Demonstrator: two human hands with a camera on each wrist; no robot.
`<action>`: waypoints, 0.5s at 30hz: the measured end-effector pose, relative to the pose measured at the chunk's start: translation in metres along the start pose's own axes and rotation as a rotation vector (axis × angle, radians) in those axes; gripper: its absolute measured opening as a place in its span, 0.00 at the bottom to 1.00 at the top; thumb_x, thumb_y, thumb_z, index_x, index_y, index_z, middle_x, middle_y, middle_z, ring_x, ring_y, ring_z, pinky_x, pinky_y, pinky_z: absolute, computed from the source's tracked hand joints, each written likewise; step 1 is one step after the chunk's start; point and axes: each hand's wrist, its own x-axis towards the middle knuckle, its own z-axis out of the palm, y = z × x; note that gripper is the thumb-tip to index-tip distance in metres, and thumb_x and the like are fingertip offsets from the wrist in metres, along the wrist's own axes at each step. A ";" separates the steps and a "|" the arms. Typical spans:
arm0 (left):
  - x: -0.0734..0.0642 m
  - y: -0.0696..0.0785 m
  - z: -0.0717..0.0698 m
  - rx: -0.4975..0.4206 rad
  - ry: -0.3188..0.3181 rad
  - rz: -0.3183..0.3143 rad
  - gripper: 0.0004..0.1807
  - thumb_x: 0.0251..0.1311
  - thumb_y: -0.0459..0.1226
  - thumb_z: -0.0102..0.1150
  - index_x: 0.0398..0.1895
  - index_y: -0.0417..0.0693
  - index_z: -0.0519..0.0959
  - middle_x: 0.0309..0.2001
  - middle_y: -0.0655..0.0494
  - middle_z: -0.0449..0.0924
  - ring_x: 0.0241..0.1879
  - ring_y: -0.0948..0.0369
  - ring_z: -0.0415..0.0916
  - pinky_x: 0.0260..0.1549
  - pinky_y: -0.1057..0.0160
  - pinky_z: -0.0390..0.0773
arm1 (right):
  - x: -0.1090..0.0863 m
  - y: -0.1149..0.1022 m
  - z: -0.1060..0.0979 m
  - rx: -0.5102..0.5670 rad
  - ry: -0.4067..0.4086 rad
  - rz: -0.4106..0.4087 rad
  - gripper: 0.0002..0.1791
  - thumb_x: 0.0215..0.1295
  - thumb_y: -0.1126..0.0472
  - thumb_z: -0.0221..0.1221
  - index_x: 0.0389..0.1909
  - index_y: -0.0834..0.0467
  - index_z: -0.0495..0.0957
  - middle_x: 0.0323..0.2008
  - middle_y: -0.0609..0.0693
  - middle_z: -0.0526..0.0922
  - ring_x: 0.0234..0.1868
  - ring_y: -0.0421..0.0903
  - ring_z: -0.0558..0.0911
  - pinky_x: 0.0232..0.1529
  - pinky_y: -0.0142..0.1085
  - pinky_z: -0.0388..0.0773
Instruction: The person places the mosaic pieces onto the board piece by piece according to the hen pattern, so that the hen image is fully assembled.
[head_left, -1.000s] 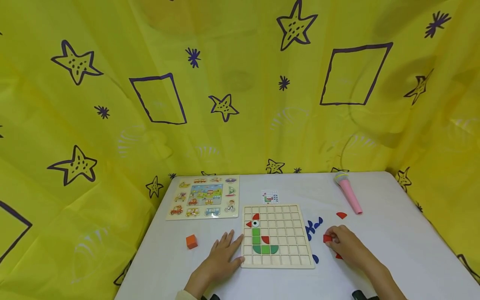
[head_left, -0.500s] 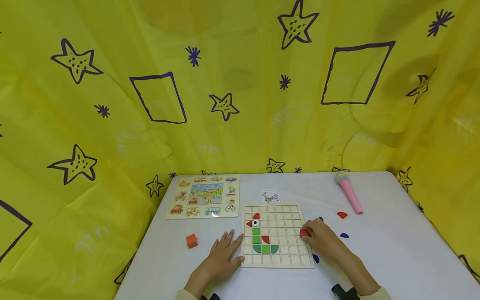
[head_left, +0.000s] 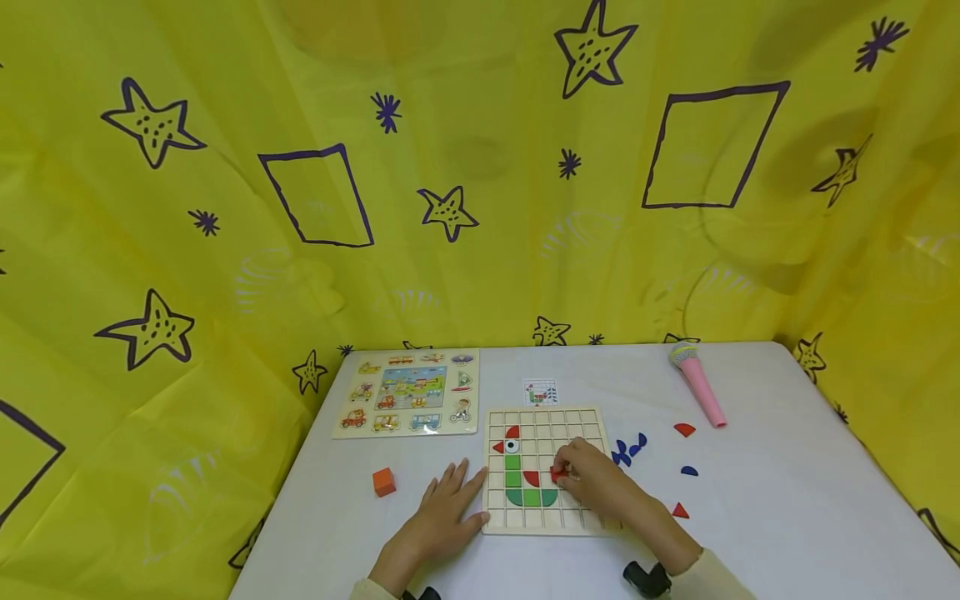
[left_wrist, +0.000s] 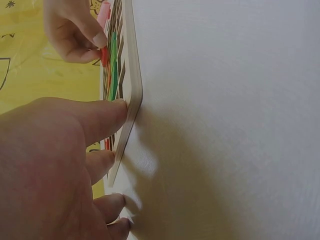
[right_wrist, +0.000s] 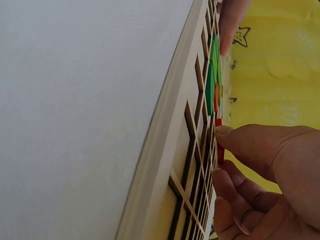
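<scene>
A wooden grid board (head_left: pixel 542 432) lies on the white table, with red and green tiles and an eye tile forming a bird shape in its left part. My right hand (head_left: pixel 600 483) is over the board's middle. Thumb and fingers pinch a red square tile (head_left: pixel 556 474), also visible as a red tile (right_wrist: pixel 220 142) edge-on in the right wrist view. It is close to the red quarter-round tile (head_left: pixel 531 479) in the grid. My left hand (head_left: pixel 444 510) rests beside the board, fingers spread, thumb and index fingertips at its left edge.
Blue pieces (head_left: pixel 628 448) lie right of the board, with a red triangle (head_left: pixel 680 511) and a red quarter-round piece (head_left: pixel 684 430) farther out. A pattern card (head_left: pixel 540 392), a vehicle puzzle (head_left: pixel 468 421), an orange cube (head_left: pixel 383 482) and a pink microphone (head_left: pixel 703 392) surround it.
My right hand has carried the red square tile leftward from the loose pieces at the right to over the board. The left hand has stayed at the board's edge.
</scene>
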 end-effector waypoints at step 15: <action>-0.001 0.003 -0.002 -0.003 -0.005 -0.001 0.37 0.74 0.53 0.59 0.82 0.55 0.64 0.83 0.41 0.54 0.83 0.38 0.47 0.78 0.30 0.49 | 0.005 -0.002 0.002 -0.002 -0.051 -0.061 0.02 0.72 0.65 0.65 0.39 0.57 0.86 0.39 0.44 0.78 0.40 0.41 0.75 0.43 0.34 0.80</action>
